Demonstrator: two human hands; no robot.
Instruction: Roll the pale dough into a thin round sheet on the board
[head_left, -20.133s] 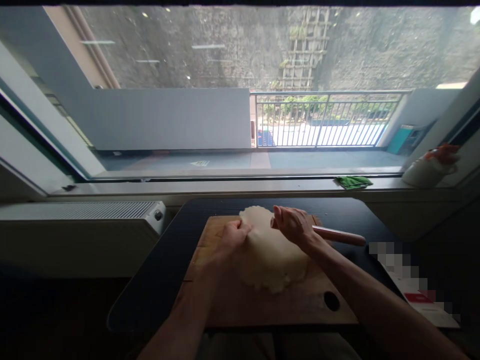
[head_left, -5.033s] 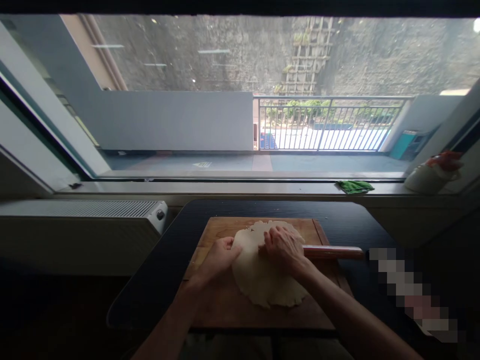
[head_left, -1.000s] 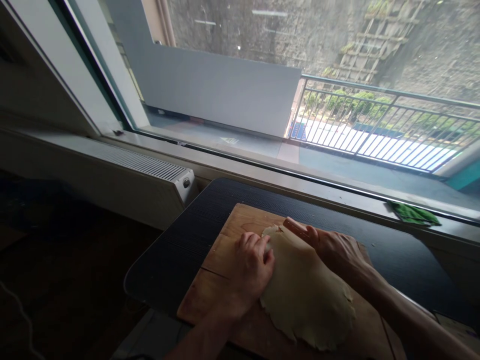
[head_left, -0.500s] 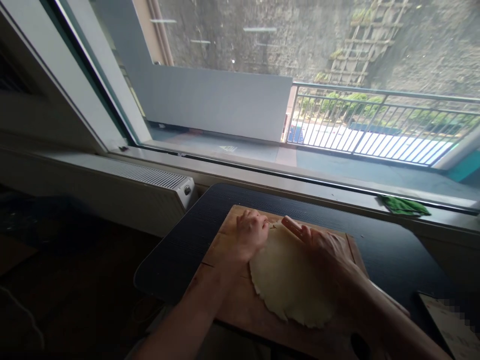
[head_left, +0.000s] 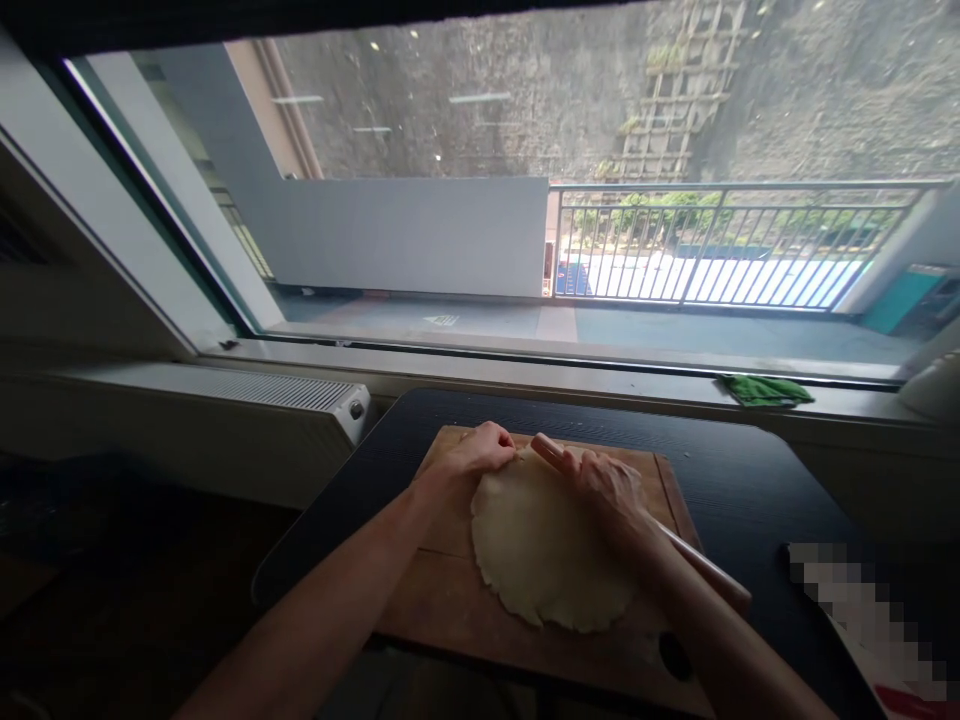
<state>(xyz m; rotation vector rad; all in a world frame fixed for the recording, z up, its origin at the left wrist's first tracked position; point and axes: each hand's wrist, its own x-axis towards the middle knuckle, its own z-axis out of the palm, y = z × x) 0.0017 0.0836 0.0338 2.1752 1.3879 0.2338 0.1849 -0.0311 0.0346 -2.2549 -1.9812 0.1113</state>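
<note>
A flat, rolled-out sheet of dough (head_left: 547,560) with a ragged edge lies on a wooden cutting board (head_left: 435,600). My left hand (head_left: 489,447) is at the dough's far left edge, fingers pinched together on its rim. My right hand (head_left: 609,485) wraps round a wooden rolling pin (head_left: 705,570), which slants across the right side of the dough. One end of the pin pokes out past my fingers at the far edge; the other shows beyond my right forearm.
The board rests on a black table (head_left: 757,490) beside a window sill. A green cloth (head_left: 765,390) lies on the sill, and a white radiator (head_left: 300,400) stands to the left. At the right is a dark-edged, partly blurred flat object (head_left: 847,620).
My view has levelled and swung right, so board and hands sit further left in the picture. Both hands stay at the dough's far edge, the right still on the rolling pin.
</note>
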